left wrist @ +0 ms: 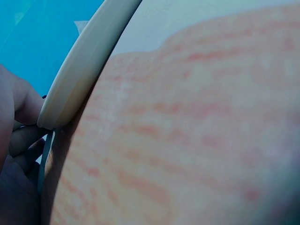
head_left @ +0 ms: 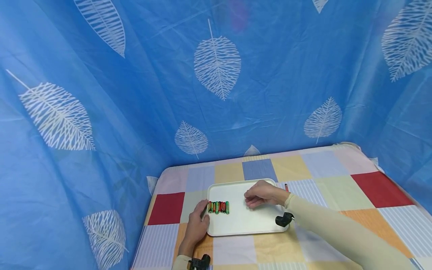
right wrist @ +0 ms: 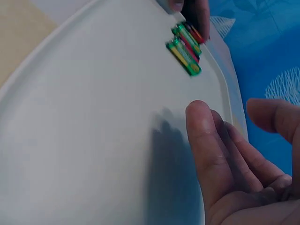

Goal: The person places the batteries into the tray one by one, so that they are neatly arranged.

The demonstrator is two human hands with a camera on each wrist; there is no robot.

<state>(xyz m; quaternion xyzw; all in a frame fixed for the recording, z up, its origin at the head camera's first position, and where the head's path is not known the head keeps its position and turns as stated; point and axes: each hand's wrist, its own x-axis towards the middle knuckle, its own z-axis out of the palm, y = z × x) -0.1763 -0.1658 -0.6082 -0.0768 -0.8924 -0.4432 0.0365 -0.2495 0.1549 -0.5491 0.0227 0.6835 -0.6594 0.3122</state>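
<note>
A row of small batteries in green, red and yellow wrappers [head_left: 218,207] lies side by side at the left end of a white rectangular tray [head_left: 236,227]. At the tray's left rim rests my left hand [head_left: 196,225], its fingers and thumb right beside the batteries. The left wrist view has the fingers [left wrist: 26,101] at the rim of the tray [left wrist: 77,70], partly cut off by the frame. Over the tray's right half hovers my right hand [head_left: 261,193], holding nothing. Its thumb [right wrist: 269,115] stands apart from the extended fingers [right wrist: 206,145], which cast a shadow on the tray.
A thin red stick-like item [head_left: 286,187] lies just beyond the tray's right side, partly behind the right wrist. The table wears a patchwork cloth [head_left: 290,168] of coloured squares. Blue curtains with white leaves [head_left: 216,123] hang behind and beside it.
</note>
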